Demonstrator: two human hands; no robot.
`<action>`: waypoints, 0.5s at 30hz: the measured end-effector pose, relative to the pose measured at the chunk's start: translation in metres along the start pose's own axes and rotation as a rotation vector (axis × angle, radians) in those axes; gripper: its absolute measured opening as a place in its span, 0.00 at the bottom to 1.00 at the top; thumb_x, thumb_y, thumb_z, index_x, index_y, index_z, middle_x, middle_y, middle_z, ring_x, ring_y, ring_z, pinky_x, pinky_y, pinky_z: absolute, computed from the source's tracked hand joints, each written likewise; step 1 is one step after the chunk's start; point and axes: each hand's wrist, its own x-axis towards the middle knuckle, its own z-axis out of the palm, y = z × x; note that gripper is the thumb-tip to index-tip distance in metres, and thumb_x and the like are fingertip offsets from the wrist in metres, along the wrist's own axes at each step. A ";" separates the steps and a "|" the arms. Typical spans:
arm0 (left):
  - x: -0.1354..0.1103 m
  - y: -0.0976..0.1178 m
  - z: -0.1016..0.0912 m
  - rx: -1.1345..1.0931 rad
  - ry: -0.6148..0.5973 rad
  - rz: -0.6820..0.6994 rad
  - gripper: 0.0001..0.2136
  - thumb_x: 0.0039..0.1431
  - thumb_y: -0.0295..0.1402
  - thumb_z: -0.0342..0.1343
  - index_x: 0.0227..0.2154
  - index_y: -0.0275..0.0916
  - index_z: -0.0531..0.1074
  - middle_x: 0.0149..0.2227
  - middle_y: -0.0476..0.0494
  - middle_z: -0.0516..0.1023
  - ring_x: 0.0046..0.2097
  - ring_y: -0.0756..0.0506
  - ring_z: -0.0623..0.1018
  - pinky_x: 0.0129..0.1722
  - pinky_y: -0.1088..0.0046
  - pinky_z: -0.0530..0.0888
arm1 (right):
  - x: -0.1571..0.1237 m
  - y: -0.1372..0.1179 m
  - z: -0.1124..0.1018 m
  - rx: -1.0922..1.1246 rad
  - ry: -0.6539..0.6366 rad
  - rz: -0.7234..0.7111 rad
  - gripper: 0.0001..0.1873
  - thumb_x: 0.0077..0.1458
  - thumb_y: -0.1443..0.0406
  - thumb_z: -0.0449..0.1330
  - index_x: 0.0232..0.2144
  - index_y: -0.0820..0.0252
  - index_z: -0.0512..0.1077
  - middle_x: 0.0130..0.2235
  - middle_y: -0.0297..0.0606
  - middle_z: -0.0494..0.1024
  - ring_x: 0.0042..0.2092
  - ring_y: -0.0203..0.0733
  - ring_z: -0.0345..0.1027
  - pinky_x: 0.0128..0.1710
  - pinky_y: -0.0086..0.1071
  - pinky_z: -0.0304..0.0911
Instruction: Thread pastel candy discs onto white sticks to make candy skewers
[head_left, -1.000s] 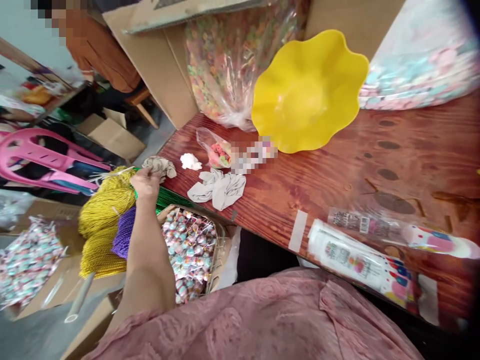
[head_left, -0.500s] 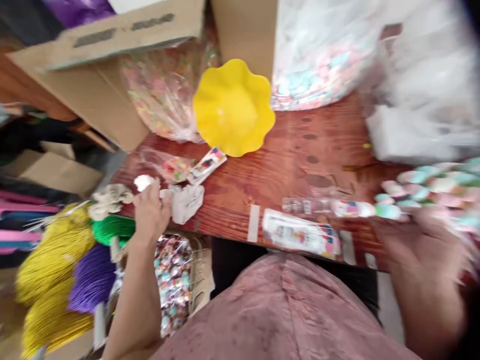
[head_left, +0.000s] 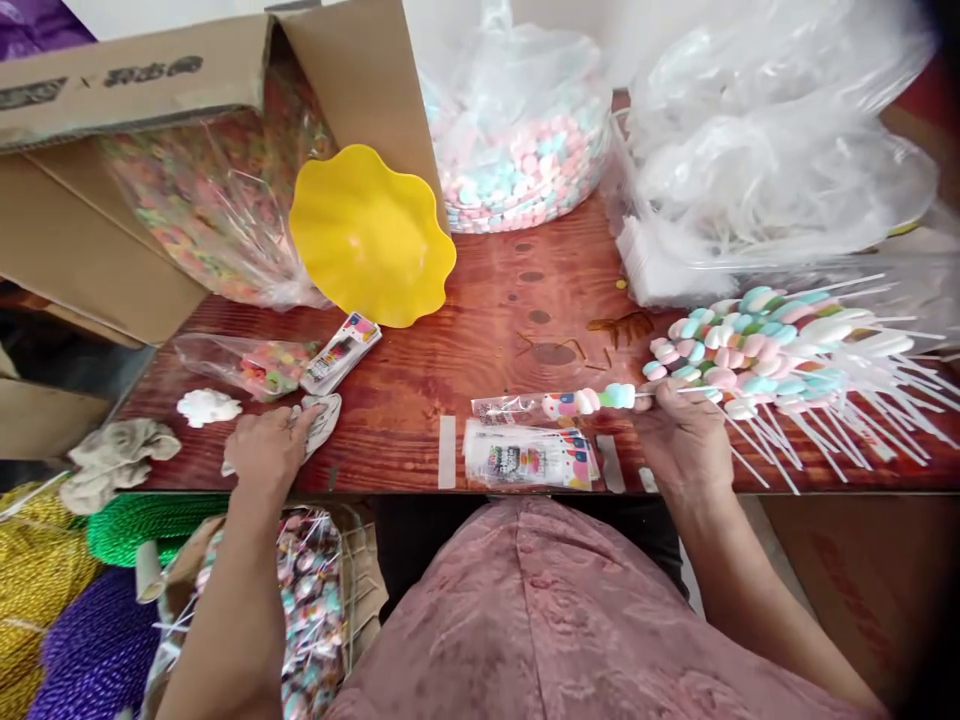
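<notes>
At the table's front left, my left hand (head_left: 266, 450) presses with curled fingers on a pale crumpled cloth (head_left: 324, 420). A white lump (head_left: 208, 406) lies just beyond it. My right hand (head_left: 694, 440) pinches the white stick of a marshmallow skewer (head_left: 589, 400). The skewer's pastel marshmallows point left, with their far end in a narrow clear printed bag (head_left: 502, 407). Below that lies a stack of flat printed bags (head_left: 525, 455). Beside my right hand is a pile of marshmallow skewers (head_left: 765, 350), their sticks pointing mostly right.
A yellow wavy-rimmed bowl (head_left: 371, 240) stands before an open cardboard box (head_left: 90, 235) holding bagged gummy candy. Behind are a bag of loose marshmallows (head_left: 517, 170) and clear plastic bags (head_left: 750, 190). A small gummy bag (head_left: 255, 365) and folded labels (head_left: 341, 353) lie left.
The view has turned to the right and sharpened. My right hand has moved from the skewer pile's edge onto the bagged skewer's stick. My left hand stays by the cloth.
</notes>
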 end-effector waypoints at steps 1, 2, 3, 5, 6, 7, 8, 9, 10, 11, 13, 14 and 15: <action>-0.007 0.005 -0.009 0.013 0.031 0.017 0.23 0.60 0.53 0.50 0.33 0.37 0.76 0.41 0.28 0.78 0.51 0.24 0.73 0.42 0.49 0.69 | -0.001 -0.004 0.001 -0.015 -0.020 -0.007 0.11 0.45 0.59 0.72 0.25 0.57 0.75 0.26 0.31 0.73 0.27 0.35 0.67 0.31 0.35 0.68; -0.015 0.011 -0.021 0.005 0.080 0.050 0.24 0.59 0.55 0.51 0.39 0.38 0.76 0.46 0.26 0.76 0.54 0.21 0.70 0.44 0.43 0.69 | -0.001 -0.009 0.002 -0.018 -0.042 0.004 0.10 0.45 0.59 0.72 0.25 0.56 0.77 0.27 0.32 0.75 0.27 0.36 0.68 0.32 0.35 0.68; -0.024 0.019 -0.034 -0.039 0.150 0.075 0.26 0.57 0.56 0.53 0.45 0.38 0.75 0.52 0.25 0.73 0.57 0.19 0.68 0.46 0.39 0.68 | -0.001 -0.015 0.003 -0.027 -0.071 0.018 0.09 0.44 0.59 0.73 0.26 0.56 0.78 0.28 0.33 0.77 0.28 0.37 0.69 0.33 0.36 0.69; -0.042 0.043 -0.063 -0.257 0.231 0.264 0.30 0.56 0.56 0.55 0.56 0.42 0.69 0.60 0.28 0.67 0.62 0.23 0.65 0.54 0.40 0.67 | 0.001 -0.027 0.006 -0.090 -0.161 0.004 0.09 0.44 0.58 0.72 0.27 0.56 0.81 0.29 0.36 0.79 0.30 0.40 0.71 0.36 0.39 0.69; -0.049 0.058 -0.078 -0.407 0.184 0.403 0.31 0.55 0.55 0.57 0.58 0.45 0.67 0.60 0.32 0.68 0.62 0.27 0.66 0.56 0.44 0.68 | 0.003 -0.033 0.009 -0.121 -0.214 -0.007 0.09 0.44 0.58 0.72 0.27 0.55 0.81 0.29 0.37 0.79 0.31 0.42 0.71 0.37 0.40 0.69; -0.054 0.076 -0.091 -0.535 0.063 0.538 0.33 0.54 0.55 0.59 0.60 0.48 0.65 0.61 0.37 0.68 0.63 0.30 0.66 0.58 0.48 0.68 | 0.005 -0.038 0.012 -0.145 -0.270 -0.016 0.09 0.44 0.57 0.72 0.27 0.54 0.82 0.29 0.37 0.80 0.32 0.43 0.72 0.39 0.41 0.69; -0.055 0.095 -0.101 -0.631 -0.097 0.665 0.36 0.51 0.55 0.61 0.61 0.49 0.64 0.62 0.39 0.68 0.64 0.32 0.66 0.60 0.51 0.68 | 0.006 -0.041 0.017 -0.157 -0.325 -0.022 0.10 0.44 0.56 0.72 0.27 0.53 0.82 0.29 0.37 0.80 0.34 0.45 0.73 0.40 0.42 0.69; -0.054 0.114 -0.108 -0.709 -0.262 0.781 0.37 0.49 0.53 0.64 0.61 0.48 0.65 0.62 0.39 0.68 0.64 0.34 0.67 0.60 0.53 0.68 | 0.008 -0.044 0.022 -0.161 -0.377 -0.027 0.10 0.45 0.55 0.72 0.27 0.53 0.82 0.29 0.38 0.80 0.34 0.46 0.73 0.41 0.43 0.69; -0.050 0.132 -0.111 -0.778 -0.423 0.872 0.36 0.46 0.51 0.67 0.59 0.46 0.68 0.61 0.40 0.70 0.63 0.35 0.68 0.60 0.56 0.69 | 0.008 -0.046 0.028 -0.163 -0.422 -0.037 0.09 0.46 0.55 0.72 0.26 0.53 0.82 0.29 0.38 0.80 0.35 0.46 0.73 0.43 0.43 0.68; -0.045 0.148 -0.111 -0.847 -0.586 0.940 0.33 0.45 0.47 0.69 0.56 0.45 0.71 0.58 0.41 0.73 0.61 0.37 0.71 0.59 0.59 0.70 | 0.008 -0.048 0.033 -0.169 -0.463 -0.051 0.09 0.47 0.56 0.71 0.26 0.54 0.82 0.29 0.38 0.80 0.35 0.45 0.73 0.44 0.44 0.68; -0.034 0.172 -0.103 -0.999 -0.910 0.990 0.24 0.48 0.42 0.68 0.49 0.40 0.76 0.50 0.42 0.79 0.52 0.41 0.77 0.53 0.64 0.73 | 0.007 -0.049 0.040 -0.181 -0.523 -0.082 0.08 0.51 0.58 0.69 0.26 0.55 0.82 0.29 0.38 0.80 0.34 0.44 0.72 0.44 0.43 0.68; -0.032 0.179 -0.097 -1.076 -1.035 0.952 0.21 0.49 0.41 0.68 0.45 0.38 0.77 0.45 0.42 0.81 0.47 0.43 0.79 0.48 0.65 0.75 | 0.006 -0.049 0.041 -0.182 -0.531 -0.091 0.08 0.51 0.58 0.68 0.27 0.55 0.82 0.29 0.38 0.80 0.34 0.43 0.71 0.43 0.42 0.68; -0.031 0.185 -0.090 -1.153 -1.125 0.902 0.20 0.49 0.40 0.68 0.43 0.36 0.78 0.42 0.43 0.82 0.42 0.44 0.80 0.45 0.67 0.76 | 0.004 -0.048 0.041 -0.179 -0.530 -0.091 0.07 0.52 0.59 0.68 0.27 0.55 0.82 0.29 0.38 0.80 0.34 0.43 0.71 0.42 0.41 0.68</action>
